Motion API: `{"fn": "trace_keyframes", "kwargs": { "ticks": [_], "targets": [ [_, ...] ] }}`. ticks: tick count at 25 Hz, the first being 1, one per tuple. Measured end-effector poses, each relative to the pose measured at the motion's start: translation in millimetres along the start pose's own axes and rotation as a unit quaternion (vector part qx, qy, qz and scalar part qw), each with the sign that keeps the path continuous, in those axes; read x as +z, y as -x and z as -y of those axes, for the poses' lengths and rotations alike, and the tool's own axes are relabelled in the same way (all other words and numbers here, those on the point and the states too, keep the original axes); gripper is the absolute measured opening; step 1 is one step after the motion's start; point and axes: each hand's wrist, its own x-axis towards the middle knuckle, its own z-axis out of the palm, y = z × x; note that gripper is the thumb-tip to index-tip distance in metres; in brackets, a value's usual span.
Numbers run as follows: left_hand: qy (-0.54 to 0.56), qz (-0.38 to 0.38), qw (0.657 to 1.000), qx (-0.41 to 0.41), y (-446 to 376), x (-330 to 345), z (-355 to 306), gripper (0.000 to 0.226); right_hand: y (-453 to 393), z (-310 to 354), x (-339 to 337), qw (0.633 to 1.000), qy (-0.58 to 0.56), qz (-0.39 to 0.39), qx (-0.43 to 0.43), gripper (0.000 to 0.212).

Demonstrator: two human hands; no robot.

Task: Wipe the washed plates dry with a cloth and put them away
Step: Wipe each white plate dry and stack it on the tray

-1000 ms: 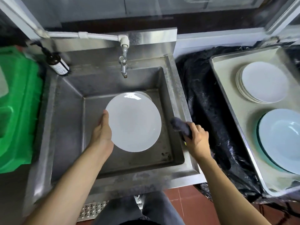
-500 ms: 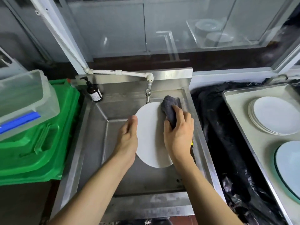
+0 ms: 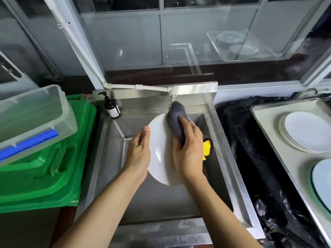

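Note:
A white plate (image 3: 159,151) is held tilted on edge over the steel sink (image 3: 223,158). My left hand (image 3: 138,153) holds its left rim, thumb on the near face and fingers hidden behind. My right hand (image 3: 188,149) presses a grey cloth (image 3: 174,117) with a yellow underside against the plate's upper right face, fingers curled over the cloth. On the cream tray (image 3: 268,127) at the right lie a stack of white plates (image 3: 304,131) and a larger pale blue plate (image 3: 322,178).
A tap (image 3: 172,98) sits right behind the cloth. A brown pump bottle (image 3: 112,108) stands at the sink's back left corner. Green plastic lid (image 3: 44,172) with a clear tub (image 3: 32,111) lies left. Black plastic sheet (image 3: 250,167) covers the counter between sink and tray.
The right hand brought the cloth from the sink's right rim onto the plate. The plate was lifted from flat to tilted on edge, and the view rose.

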Motion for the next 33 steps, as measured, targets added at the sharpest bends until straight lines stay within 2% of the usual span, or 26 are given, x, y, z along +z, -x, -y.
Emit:
{"fn": "trace_keyframes", "kwargs": {
  "ticks": [2, 7, 8, 11, 12, 15, 17, 21, 23, 25, 27, 30, 31, 33],
  "targets": [
    [-0.007, 0.010, 1.000, 0.010, -3, -5, -2, 0.022, -2, 3, 4, 0.999, -0.009, -0.020, 0.049, 0.055],
    [-0.003, 0.001, 1.000, 0.020, -13, -11, -12, 0.030, 32, 32, 33, 0.993, -0.079, 0.067, -0.049, 0.057],
    [0.003, 0.000, 1.000, 0.023, -13, -14, -10, 0.029, 26, 27, 32, 0.995, -0.074, 0.055, -0.040, 0.055],
    [0.011, 0.019, 0.999, 0.024, -10, -20, -11, 0.022, 7, 17, 24, 0.995, -0.063, -0.025, 0.069, 0.054],
    [0.009, 0.026, 0.999, 0.023, -10, -20, -13, 0.025, 6, 20, 25, 0.995, -0.070, -0.026, 0.070, 0.055],
    [0.012, 0.024, 0.999, 0.023, -13, -18, -20, 0.042, 26, 42, 40, 0.994, -0.093, 0.050, -0.033, 0.056],
    [0.013, 0.013, 0.999, 0.027, -13, -22, -21, 0.044, 31, 40, 42, 0.992, -0.089, 0.059, -0.065, 0.056],
    [0.007, 0.027, 0.999, 0.032, -7, -26, -16, 0.027, 8, 22, 29, 0.994, -0.086, -0.036, 0.064, 0.053],
    [0.002, 0.027, 0.999, 0.045, -6, -22, -21, 0.032, 14, 31, 33, 0.995, -0.096, -0.016, 0.032, 0.053],
    [0.017, 0.022, 0.998, 0.050, -5, -20, -28, 0.046, 34, 42, 43, 0.991, -0.119, 0.048, -0.039, 0.055],
    [0.020, 0.013, 0.998, 0.051, -4, -23, -30, 0.047, 39, 37, 41, 0.990, -0.115, 0.060, -0.057, 0.056],
    [0.011, 0.016, 0.999, 0.050, -4, -27, -23, 0.040, 25, 20, 27, 0.993, -0.095, -0.009, 0.072, 0.052],
    [0.010, 0.014, 0.999, 0.049, -3, -25, -23, 0.039, 25, 22, 24, 0.991, -0.099, -0.009, 0.085, 0.052],
    [0.010, 0.008, 0.999, 0.044, -4, -21, -28, 0.039, 38, 35, 29, 0.994, -0.107, 0.031, 0.012, 0.051]
  ]
}}
